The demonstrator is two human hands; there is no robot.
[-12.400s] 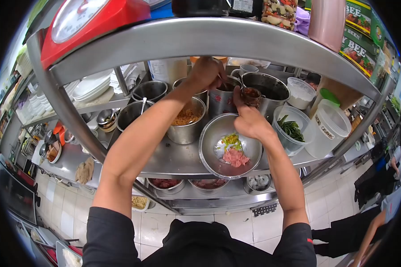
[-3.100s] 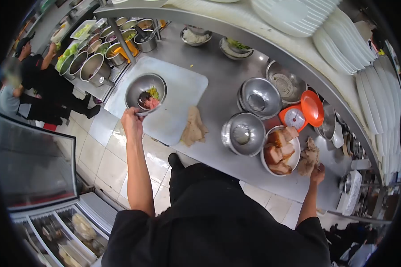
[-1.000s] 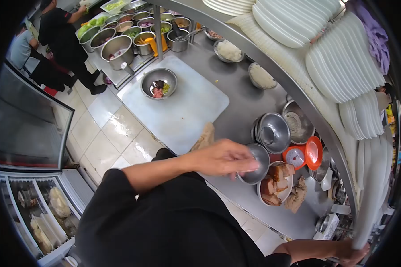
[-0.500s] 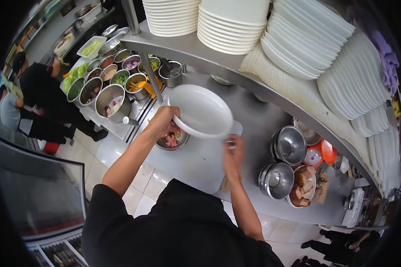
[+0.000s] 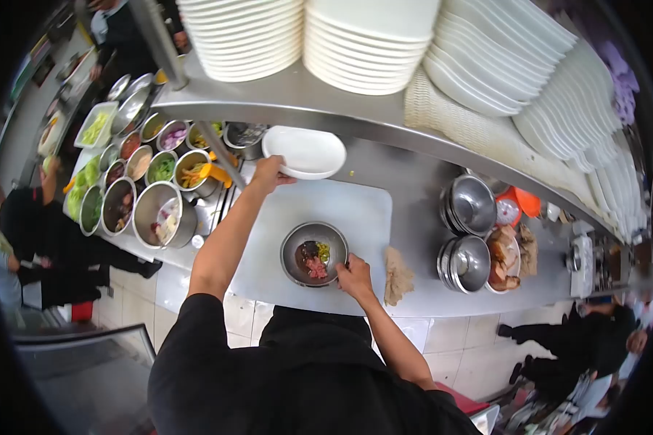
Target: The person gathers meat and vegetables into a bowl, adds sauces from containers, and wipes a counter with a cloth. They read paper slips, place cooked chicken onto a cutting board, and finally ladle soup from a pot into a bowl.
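Observation:
My left hand (image 5: pixel 272 175) grips the near left edge of a white oval dish (image 5: pixel 308 151) at the back of the white cutting board (image 5: pixel 268 232). Closer to me on the board sits a steel mixing bowl (image 5: pixel 321 230). Inside it are pink meat pieces (image 5: pixel 316 269), chopped green bits (image 5: pixel 323 251) and something dark. The bowl's right rim is pinched by my right hand (image 5: pixel 355 278). A crumpled brown cloth (image 5: pixel 397 277) lies just right of the board.
Steel pots of cut vegetables (image 5: pixel 163 171) crowd the left counter. Stacked steel bowls (image 5: pixel 466 262) and a dish of brown meat (image 5: pixel 502 257) stand right. A metal shelf (image 5: pixel 283 109) with white dish stacks (image 5: pixel 366 51) overhangs the counter. Other people (image 5: pixel 33 225) work nearby.
The white dish has moved back and down towards the board, still in my left hand. My right hand has gone to the steel bowl's rim, and the bowl now sits mid-board. The view has shifted.

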